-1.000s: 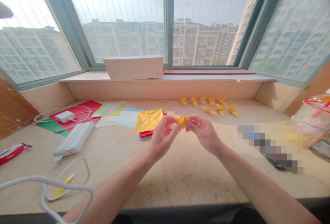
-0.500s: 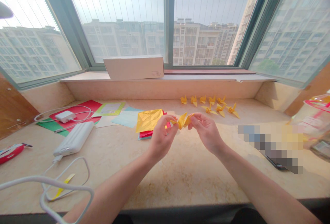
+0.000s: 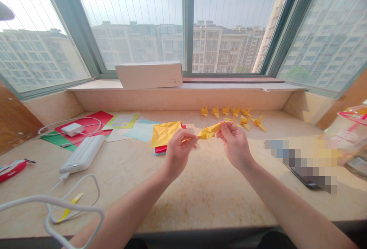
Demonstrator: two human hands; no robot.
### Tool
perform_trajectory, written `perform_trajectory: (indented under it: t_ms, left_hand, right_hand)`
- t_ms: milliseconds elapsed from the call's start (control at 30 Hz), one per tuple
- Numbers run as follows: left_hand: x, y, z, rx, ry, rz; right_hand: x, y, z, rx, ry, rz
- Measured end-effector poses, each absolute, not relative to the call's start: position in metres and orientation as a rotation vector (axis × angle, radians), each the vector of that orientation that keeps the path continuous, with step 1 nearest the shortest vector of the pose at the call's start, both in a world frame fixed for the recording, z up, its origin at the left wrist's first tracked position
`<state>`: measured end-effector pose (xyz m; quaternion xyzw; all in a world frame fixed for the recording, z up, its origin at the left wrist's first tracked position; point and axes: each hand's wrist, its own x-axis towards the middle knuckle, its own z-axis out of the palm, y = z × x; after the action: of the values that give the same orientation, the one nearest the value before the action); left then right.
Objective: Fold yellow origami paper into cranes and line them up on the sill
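Between my two hands a yellow origami crane point(image 3: 207, 132) is stretched above the stone ledge. My left hand point(image 3: 180, 147) pinches its left tip, and my right hand point(image 3: 233, 140) pinches the other end, both closed. Fingers cover the crane's ends. Just behind my left hand lies a stack of square paper, creased yellow paper point(image 3: 164, 133) on top, with red and blue sheets under it. Several finished yellow cranes point(image 3: 225, 110) stand in two rows at the back right, one of them partly hidden by my right hand.
On the left are a white power bank point(image 3: 83, 153), a charger point(image 3: 72, 128) with looping cables, coloured sheets point(image 3: 100, 118) and a red object point(image 3: 13, 169). A partly blurred phone point(image 3: 306, 180) and a plastic cup point(image 3: 344, 134) are on the right. A white box point(image 3: 149, 75) stands on the sill.
My right hand has shifted a little to the right, away from my left. The crane between them is now pulled out longer and flatter.
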<state>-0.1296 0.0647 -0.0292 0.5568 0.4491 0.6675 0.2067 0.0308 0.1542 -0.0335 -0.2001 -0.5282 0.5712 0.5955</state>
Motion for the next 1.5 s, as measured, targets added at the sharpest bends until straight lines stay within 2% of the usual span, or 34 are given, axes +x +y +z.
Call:
perform_trajectory:
  t_ms: [233,433,633,767,867,1000,1233,1500]
  left_hand:
    - [-0.128,0.064,-0.029,1.492,1.214,1.825]
    - [-0.125,0.063,-0.030,1.459,1.058,1.752]
    - [-0.127,0.062,-0.030,1.554,1.290,1.697]
    - [-0.125,0.061,-0.029,1.630,1.302,1.524]
    - [-0.124,0.062,-0.030,1.607,1.340,1.531]
    - [-0.127,0.064,-0.034,1.542,1.367,1.622]
    - [-0.132,0.067,-0.036,1.551,1.382,1.739]
    - [-0.126,0.063,-0.033,1.455,1.119,1.660]
  right_hand:
    - [0.030,0.146,-0.029,-0.569,-1.389,1.240]
    - [0.028,0.140,-0.030,-0.559,-1.553,1.306]
    - [0.029,0.139,-0.031,-0.487,-1.629,1.433]
    - [0.027,0.137,-0.031,-0.488,-1.628,1.443]
    - [0.026,0.137,-0.032,-0.486,-1.562,1.443]
    - [0.025,0.137,-0.033,-0.435,-1.622,1.359]
    - [0.026,0.132,-0.032,-0.515,-1.896,0.982]
    - [0.025,0.138,-0.036,-0.543,-1.774,1.267]
